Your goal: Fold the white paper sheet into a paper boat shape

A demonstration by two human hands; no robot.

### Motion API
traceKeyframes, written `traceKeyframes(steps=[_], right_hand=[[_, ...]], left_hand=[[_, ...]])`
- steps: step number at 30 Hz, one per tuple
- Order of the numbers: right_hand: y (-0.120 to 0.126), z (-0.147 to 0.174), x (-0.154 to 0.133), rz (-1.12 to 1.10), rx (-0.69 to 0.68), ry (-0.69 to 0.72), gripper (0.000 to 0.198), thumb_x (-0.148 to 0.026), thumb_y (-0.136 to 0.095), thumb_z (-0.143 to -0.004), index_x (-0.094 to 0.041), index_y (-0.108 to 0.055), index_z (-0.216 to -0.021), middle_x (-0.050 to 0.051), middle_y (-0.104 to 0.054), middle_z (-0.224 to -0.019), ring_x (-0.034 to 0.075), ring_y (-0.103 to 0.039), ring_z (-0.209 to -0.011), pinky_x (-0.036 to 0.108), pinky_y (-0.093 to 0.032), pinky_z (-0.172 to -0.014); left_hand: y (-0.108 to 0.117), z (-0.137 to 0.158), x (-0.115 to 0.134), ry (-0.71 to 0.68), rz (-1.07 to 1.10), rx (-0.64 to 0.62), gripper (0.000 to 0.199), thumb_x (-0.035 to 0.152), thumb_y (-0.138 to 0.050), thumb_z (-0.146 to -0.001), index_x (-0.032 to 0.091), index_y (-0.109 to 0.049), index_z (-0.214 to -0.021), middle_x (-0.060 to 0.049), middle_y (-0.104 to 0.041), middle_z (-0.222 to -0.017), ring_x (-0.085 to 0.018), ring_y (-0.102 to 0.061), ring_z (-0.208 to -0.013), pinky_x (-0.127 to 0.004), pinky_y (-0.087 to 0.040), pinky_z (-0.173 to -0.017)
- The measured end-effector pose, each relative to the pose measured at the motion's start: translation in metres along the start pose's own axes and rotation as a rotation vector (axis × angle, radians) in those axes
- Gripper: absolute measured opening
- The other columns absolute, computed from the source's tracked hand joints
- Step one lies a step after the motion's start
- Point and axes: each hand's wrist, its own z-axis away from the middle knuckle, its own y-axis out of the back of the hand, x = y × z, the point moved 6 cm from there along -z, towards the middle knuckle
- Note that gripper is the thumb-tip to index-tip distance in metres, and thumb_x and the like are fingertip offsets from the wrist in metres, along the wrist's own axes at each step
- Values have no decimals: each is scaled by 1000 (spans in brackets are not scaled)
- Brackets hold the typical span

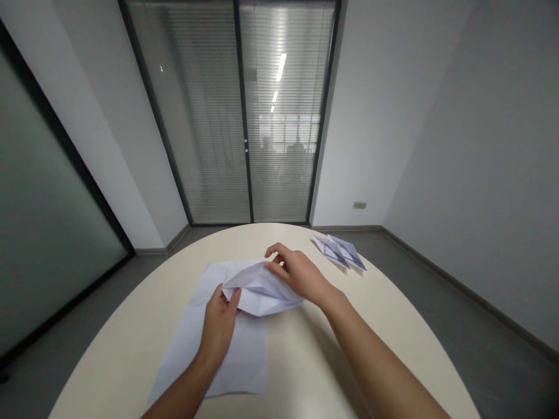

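Observation:
A white sheet of paper folded into a pointed, boat-like shape [262,297] is held above the table, its layers slightly parted along the middle. My left hand [219,320] pinches its left end, the thumb on the near side and the fingers behind. At its upper edge, my right hand [301,273] has bent fingers, with the thumb and a curled finger on the paper and the index finger raised off it. Beneath lies a larger creased white sheet [240,361], partly covered by my left forearm and the folded paper.
Two folded paper pieces [340,253] lie side by side near the far right edge of the round cream table [384,326]. Beyond the table stand a glass door with blinds [279,174] and grey-white walls [458,145].

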Motion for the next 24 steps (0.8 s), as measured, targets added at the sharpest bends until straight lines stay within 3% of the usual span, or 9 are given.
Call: traceKeyframes(steps=[4, 7, 12, 18, 21, 24], right_hand=[[0, 7, -9, 68, -94, 181, 21, -14, -51, -96, -22, -68, -104, 4, -72, -109, 18, -67, -96, 29, -47, -85], [-1, 16, -8, 106, -209, 215, 22, -17, -56, -93, -24, -73, -105, 7, -65, -128, 21, -65, -110, 32, -47, -94], [4, 24, 8, 208, -243, 83, 31, -24, -69, -85, -27, -72, -116, 6, -73, -107, 23, -68, -99, 32, -49, -89], [6, 22, 14, 254, -261, 23, 14, -13, -68, -82, -23, -77, -87, 4, -76, -88, 20, -70, -82, 27, -47, -74], [14, 22, 12, 256, -218, -4, 12, -15, -67, -85, -21, -76, -87, 5, -76, -88, 20, -69, -80, 27, -47, -72], [17, 24, 12, 271, -186, -26, 17, -20, -70, -84, -22, -75, -100, 6, -76, -94, 21, -69, -82, 28, -48, -73]], left_hand=[[2, 2, -8, 154, 165, 26, 46, 57, -69, -77, 15, -63, -95, -5, -69, -85, -22, -69, -81, -32, -57, -69], [4, 4, -7, 202, 267, 88, 45, 53, -70, -78, 15, -64, -102, -7, -71, -95, -22, -70, -85, -33, -60, -70], [6, 4, -7, 207, 332, 137, 40, 47, -68, -84, 16, -64, -108, -10, -70, -110, -23, -71, -96, -36, -63, -75], [6, 6, -9, 250, 387, 164, 30, 42, -66, -88, 17, -63, -104, -9, -70, -108, -24, -69, -100, -37, -64, -76], [4, 6, -9, 274, 418, 165, 21, 35, -61, -92, 18, -62, -103, -10, -69, -113, -24, -68, -105, -36, -64, -77], [3, 5, -8, 262, 434, 161, 18, 33, -60, -93, 18, -62, -103, -11, -68, -117, -25, -67, -109, -37, -64, -79]])
